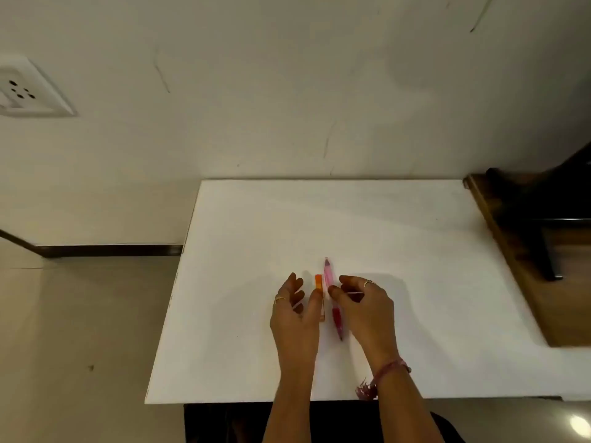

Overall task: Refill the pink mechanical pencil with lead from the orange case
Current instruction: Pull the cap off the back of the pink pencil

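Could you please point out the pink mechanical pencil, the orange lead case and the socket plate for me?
Pink mechanical pencil (328,273): head view, on its pale upper barrel.
Orange lead case (318,280): head view, on its orange top end.
Socket plate (24,91): head view, on its white face.

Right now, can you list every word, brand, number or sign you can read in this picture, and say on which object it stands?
None can be read.
orange case: no legible print; too small and blurred.
pink mechanical pencil: no readable marking.
white table: plain.
wall socket: only holes, no text.
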Demonstrator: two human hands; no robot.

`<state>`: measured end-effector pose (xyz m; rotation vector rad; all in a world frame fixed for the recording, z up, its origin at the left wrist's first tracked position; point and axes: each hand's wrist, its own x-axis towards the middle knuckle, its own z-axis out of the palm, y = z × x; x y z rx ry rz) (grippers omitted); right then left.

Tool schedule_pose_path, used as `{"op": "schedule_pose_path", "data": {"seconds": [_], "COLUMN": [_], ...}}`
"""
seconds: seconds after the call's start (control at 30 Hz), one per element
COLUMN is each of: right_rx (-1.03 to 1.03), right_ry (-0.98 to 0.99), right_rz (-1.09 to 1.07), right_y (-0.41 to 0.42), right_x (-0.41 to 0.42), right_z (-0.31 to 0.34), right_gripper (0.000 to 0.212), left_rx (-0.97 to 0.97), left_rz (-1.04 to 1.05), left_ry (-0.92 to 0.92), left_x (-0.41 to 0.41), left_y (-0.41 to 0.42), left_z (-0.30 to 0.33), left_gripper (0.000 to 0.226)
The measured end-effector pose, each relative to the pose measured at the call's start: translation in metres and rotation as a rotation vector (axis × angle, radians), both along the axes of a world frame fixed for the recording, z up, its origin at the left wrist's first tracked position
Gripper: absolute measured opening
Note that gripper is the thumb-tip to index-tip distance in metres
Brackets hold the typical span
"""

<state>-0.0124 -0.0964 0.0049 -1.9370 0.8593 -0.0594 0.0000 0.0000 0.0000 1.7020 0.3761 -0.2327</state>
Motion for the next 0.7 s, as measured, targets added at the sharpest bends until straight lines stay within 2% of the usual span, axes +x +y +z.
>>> {"op": "schedule_pose_path", "data": {"seconds": [0.1,0.23,0.6,0.7], "right_rx": [-0.010,-0.045,-0.164,-0.100], "right_ry": [-0.025,-0.038,0.045,0.058], "right_rz": [-0.011,-0.004,0.081,0.071], "right_y": [0.000,0.001,-0.003,-0.005], "right_x": [-0.004,-0.005,-0.001,0.001], "right_z": [-0.008,-0.010,-0.005,-0.004], "right_gripper": [0.034,0.034,0.029,0.030], "left_rx": [0.052,-0.005,0.061,0.064], "left_rz": [0.002,-0.005,-0.130,-0.175], "left_ry": [-0.031,-0.044,-0.040,-0.056], "left_x": [-0.001,0.002,0.017,0.020], "left_y": [0.001,0.002,0.006,0.006], "left_z": [-0.008,-0.013,-0.010,-0.008], "left_gripper": [0.043,0.043,0.040,0.033]}}
